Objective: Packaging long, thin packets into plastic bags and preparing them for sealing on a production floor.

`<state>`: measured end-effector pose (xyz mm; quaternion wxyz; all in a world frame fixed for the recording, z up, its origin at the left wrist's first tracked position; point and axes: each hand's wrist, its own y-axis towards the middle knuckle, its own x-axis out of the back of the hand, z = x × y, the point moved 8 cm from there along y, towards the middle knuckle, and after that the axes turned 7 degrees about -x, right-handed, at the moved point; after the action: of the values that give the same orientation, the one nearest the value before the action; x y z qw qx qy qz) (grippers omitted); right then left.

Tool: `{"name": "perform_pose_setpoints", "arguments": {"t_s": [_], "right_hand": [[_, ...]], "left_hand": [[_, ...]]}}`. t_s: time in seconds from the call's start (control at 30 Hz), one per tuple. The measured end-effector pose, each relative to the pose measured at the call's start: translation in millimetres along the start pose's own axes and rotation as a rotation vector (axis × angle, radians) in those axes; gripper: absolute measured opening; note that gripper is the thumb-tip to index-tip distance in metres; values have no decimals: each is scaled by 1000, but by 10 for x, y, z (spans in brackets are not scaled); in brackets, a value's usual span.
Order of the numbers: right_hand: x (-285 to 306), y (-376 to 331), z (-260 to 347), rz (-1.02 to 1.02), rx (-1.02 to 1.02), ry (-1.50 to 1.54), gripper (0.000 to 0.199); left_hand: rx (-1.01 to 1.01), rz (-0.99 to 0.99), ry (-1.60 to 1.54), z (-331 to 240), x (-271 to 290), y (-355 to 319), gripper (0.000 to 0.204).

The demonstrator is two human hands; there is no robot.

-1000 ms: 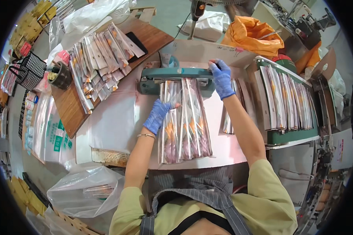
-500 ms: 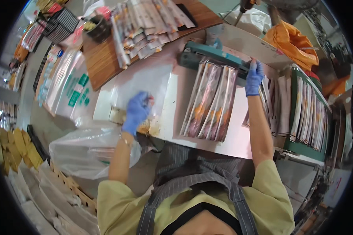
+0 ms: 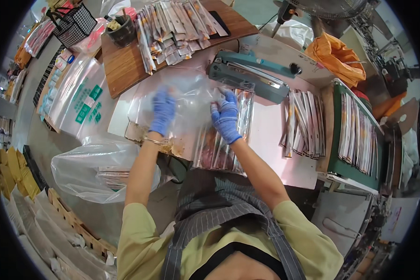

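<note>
Seemingly spreading a clear plastic bag (image 3: pixel 192 99), the blue-gloved right hand (image 3: pixel 226 116) pinched its right edge; the blurred blue-gloved left hand (image 3: pixel 163 111) showed no readable grip. Next probably called for even tension.

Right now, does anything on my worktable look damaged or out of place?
Yes: the worktable's front edge near your left hand looks damaged, ragged and brown against the pale tabletop. Also, the loose packets right of your right hand lie unevenly fanned.
</note>
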<state>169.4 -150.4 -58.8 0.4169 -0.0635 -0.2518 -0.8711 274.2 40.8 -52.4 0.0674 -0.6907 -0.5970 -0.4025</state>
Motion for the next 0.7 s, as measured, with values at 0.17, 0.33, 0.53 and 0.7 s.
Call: {"name": "perform_pose_setpoints", "arguments": {"t_s": [0.17,0.33,0.53,0.7], "right_hand": [[71,40,94,-16,138,-216,13],[181,17,19,-14,135,-455,13],[1953,125,85,-158,137,-487,55],[4854,594,-465,-538,-106,-976,38]], "left_hand": [[-139,-12,51,-378,12,-163,24],[-246,27,746,-167,-237,79,38],[-579,-22,471,-1802,-560,-301,36],[-528,589,-329,-2472,-1875,-800,44]]}}
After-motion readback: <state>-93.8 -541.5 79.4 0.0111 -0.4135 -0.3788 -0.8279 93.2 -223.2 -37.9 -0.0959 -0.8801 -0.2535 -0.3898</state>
